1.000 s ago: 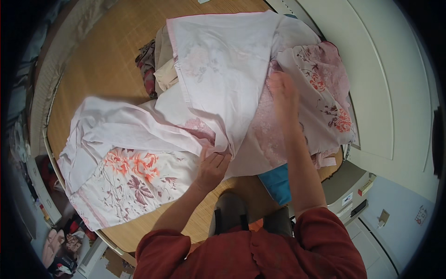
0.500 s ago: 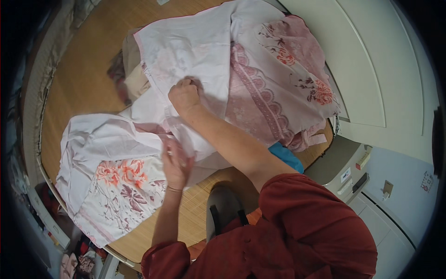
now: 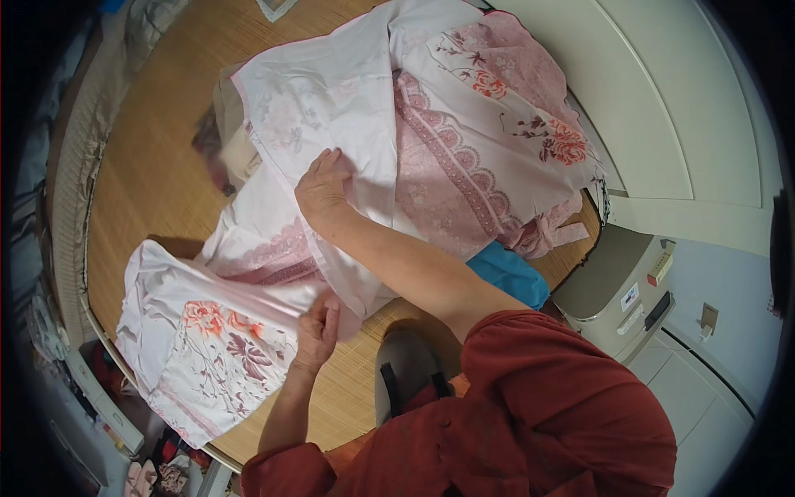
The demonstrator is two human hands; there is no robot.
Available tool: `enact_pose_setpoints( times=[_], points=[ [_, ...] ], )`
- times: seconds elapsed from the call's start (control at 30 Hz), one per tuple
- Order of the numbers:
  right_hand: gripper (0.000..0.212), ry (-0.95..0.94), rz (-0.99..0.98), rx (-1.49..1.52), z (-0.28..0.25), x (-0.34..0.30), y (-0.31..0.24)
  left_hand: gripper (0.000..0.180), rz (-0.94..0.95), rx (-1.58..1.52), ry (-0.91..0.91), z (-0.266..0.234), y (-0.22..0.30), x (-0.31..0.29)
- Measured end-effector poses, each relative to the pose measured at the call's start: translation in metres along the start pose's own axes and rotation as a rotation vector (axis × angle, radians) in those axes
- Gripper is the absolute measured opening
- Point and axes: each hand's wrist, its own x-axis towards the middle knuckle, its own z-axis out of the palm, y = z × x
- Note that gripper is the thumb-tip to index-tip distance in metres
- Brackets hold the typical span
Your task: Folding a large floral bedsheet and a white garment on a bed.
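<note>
A large white and pink floral bed sheet, printed with orange flowers and a lace-like band, lies spread and partly folded over a bamboo-mat bed. My left hand is closed on an edge of it, thumb uppermost, beside the lower-left folded part with orange flowers. Farther up, my right hand rests on the plain white side of the fold, its fingers stretched out. Between my hands a strip of pink lace print shows under the white layer.
A bunched blue cloth sticks out under the sheet at right. Beige and dark cloths lie behind the sheet on the mat. A white wardrobe borders the right side, with a grey-beige cabinet nearer me.
My left hand has closed on the edge and moved slightly down, pulling the near layer so more pink lace shows. My right hand's fingers have straightened.
</note>
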Motion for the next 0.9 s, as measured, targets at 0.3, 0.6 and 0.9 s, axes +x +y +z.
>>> enact_pose_setpoints(
  times=[0.3,0.6,0.9],
  points=[
    [0.028,0.442,-0.038,0.848,-0.019,-0.096,0.092,0.047,0.134,-0.062,0.426,-0.055,-0.018,0.165],
    [0.023,0.356,0.0,1.285,0.008,-0.187,0.167,0.04,-0.088,-1.08,-0.009,-0.06,0.095,0.247],
    [0.041,0.528,0.36,2.263,0.013,-0.239,0.275,0.024,1.118,0.387,-0.007,0.16,0.269,0.111]
  ],
)
